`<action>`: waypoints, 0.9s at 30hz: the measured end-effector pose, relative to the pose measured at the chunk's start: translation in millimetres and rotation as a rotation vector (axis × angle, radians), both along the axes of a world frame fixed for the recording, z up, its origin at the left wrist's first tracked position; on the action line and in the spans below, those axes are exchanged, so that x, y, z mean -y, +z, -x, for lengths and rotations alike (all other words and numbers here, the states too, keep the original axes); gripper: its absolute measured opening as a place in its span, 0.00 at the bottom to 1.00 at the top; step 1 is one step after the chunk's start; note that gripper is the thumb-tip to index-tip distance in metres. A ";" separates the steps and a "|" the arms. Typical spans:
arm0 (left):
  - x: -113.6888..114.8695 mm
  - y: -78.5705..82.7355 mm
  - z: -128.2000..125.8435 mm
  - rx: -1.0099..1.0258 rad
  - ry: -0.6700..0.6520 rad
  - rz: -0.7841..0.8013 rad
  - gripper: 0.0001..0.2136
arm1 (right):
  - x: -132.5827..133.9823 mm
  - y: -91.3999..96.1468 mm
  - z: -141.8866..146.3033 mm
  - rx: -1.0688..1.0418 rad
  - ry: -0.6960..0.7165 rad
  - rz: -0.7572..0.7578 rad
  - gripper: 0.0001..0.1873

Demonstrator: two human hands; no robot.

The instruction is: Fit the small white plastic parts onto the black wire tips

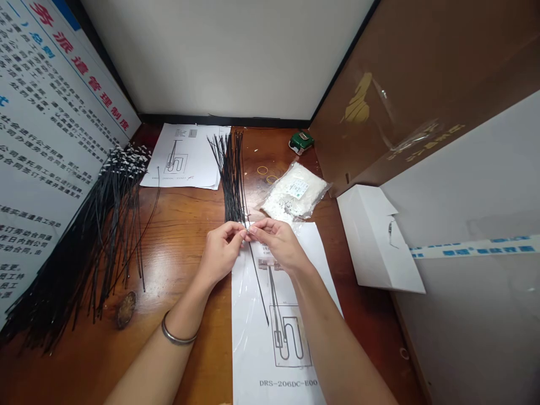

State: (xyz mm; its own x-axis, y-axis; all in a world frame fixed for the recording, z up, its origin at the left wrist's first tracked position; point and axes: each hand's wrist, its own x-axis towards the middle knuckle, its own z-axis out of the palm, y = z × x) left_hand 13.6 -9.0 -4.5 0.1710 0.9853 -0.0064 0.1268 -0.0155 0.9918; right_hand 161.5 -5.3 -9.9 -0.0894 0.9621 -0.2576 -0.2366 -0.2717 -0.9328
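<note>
My left hand (pixel 220 250) and my right hand (pixel 276 243) meet fingertip to fingertip above a printed sheet. Both are closed in a pinch around one thin black wire (pixel 258 280), whose loose end trails down over the sheet. A tiny pale piece shows between the fingertips, mostly hidden by them. Just beyond my hands lies a bundle of black wires (pixel 231 180). To its right, a clear bag of small white parts (pixel 297 191) rests on the table, some spilling at its mouth. The printed sheet (pixel 248 349) under my hands shows a wiring drawing.
A large pile of black wires with white ends (pixel 105 225) lies at the left. Further back are more printed sheets (pixel 192 160) and a green tape measure (pixel 301 142). A white folded box (pixel 375 242) stands at the right, by a brown carton (pixel 405 101). Rubber bands (pixel 262 170) lie behind the bag.
</note>
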 end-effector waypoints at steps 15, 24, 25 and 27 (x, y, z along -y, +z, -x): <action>-1.4 0.0 2.6 0.034 -0.049 0.004 0.07 | -1.6 -2.7 -4.9 0.026 0.081 -0.020 0.14; -2.6 -2.4 2.6 0.027 -0.029 0.060 0.07 | -1.7 -4.8 -2.5 0.055 0.067 -0.047 0.16; -2.7 -2.4 2.6 0.031 -0.024 0.073 0.07 | -1.7 -4.9 -2.5 0.065 0.064 -0.050 0.16; -2.9 -2.2 2.6 0.038 -0.015 0.092 0.07 | -1.9 -5.3 -2.3 0.089 0.057 -0.058 0.17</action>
State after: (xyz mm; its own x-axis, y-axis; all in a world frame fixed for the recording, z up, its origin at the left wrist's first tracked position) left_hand 11.0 -6.2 -6.8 0.1874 0.9781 -0.0905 0.0898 0.0747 0.9932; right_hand 163.8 -3.4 -15.2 -0.1240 0.9696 -0.2108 -0.1377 -0.2272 -0.9641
